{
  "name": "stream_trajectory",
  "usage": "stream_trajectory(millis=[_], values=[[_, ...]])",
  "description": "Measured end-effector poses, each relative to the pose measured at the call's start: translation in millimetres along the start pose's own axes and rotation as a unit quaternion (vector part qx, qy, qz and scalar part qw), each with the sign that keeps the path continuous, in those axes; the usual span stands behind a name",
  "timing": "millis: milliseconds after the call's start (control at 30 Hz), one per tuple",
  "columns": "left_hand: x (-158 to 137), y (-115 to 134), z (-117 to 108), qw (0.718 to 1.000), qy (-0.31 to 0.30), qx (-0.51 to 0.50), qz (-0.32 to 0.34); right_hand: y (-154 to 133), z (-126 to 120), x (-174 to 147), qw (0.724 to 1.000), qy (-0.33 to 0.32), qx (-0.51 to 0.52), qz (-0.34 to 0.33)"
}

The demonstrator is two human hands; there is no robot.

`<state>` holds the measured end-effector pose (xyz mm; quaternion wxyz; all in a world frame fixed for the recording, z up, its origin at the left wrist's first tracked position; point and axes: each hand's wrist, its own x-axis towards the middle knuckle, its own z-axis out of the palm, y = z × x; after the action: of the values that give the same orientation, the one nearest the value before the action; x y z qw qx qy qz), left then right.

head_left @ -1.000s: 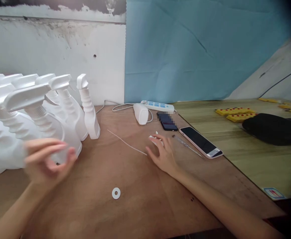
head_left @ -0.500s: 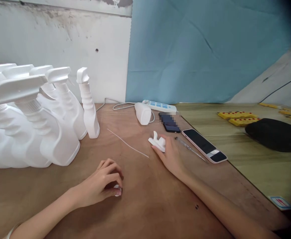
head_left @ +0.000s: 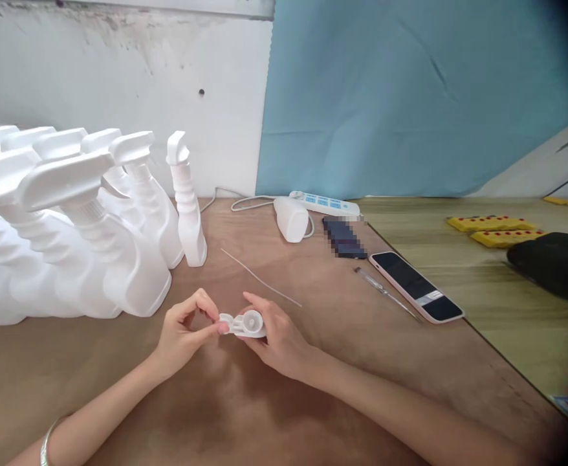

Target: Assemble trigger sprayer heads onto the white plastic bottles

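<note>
My right hand [head_left: 281,340] grips a white spray trigger head [head_left: 251,322], turned so that its round collar opening faces up toward me. From the left, my left hand [head_left: 187,336] pinches a small white plastic piece [head_left: 225,319] between thumb and forefinger, right at the end of the trigger head. Whether the two parts are joined I cannot tell. Both hands are just above the brown tabletop [head_left: 206,414]. Beyond them lies a thin white tube [head_left: 259,277], and further back a white bottle body [head_left: 291,221] without a head rests on its side.
Rows of white spray bottles [head_left: 133,272] crowd the left side, with one bottle [head_left: 189,220] standing at their right end. A power strip [head_left: 330,204], a dark phone [head_left: 345,238], a screwdriver [head_left: 385,291] and a pink-edged phone [head_left: 417,285] lie to the right.
My right hand has brought the trigger head left and nearer, turning it over. My left hand has moved up with its small piece to meet it. The view has shifted slightly.
</note>
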<state>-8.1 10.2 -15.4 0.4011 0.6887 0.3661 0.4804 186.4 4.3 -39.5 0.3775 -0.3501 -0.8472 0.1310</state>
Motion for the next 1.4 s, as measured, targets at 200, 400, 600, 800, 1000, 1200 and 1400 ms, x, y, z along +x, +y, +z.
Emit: stream_trajectory(millis=[200, 400, 600, 800, 1000, 1200, 1400], values=[[-2.2, 3.8, 9.3, 0.999, -0.022, 0.045, -0.017, -4.2, 6.9, 2.8, 0.997, -0.025, -0.042, -0.063], [-2.7, 6.5, 14.0, 0.994, -0.024, 0.085, -0.065, -10.0, 16.5, 12.3, 0.999, -0.043, 0.018, -0.02], [-0.9, 7.9, 12.2, 0.997, -0.031, 0.054, -0.051, -9.6, 15.6, 10.3, 0.998, -0.053, 0.045, 0.003], [-1.7, 6.2, 5.1, 0.984, -0.117, 0.129, 0.028, -8.7, 5.8, 2.2, 0.997, -0.034, 0.07, 0.026], [-5.2, 1.5, 7.0, 0.961, -0.136, 0.201, 0.132, -7.2, -4.0, -4.3, 0.996, 0.003, 0.038, -0.076], [-9.2, 1.8, 5.8, 0.939, -0.132, 0.249, 0.197, -4.5, -8.9, -4.9, 0.991, 0.012, -0.023, -0.131], [-5.6, 1.3, 4.6, 0.927, -0.125, 0.273, 0.223, -4.2, -6.5, -2.8, 0.992, 0.001, -0.021, -0.122]])
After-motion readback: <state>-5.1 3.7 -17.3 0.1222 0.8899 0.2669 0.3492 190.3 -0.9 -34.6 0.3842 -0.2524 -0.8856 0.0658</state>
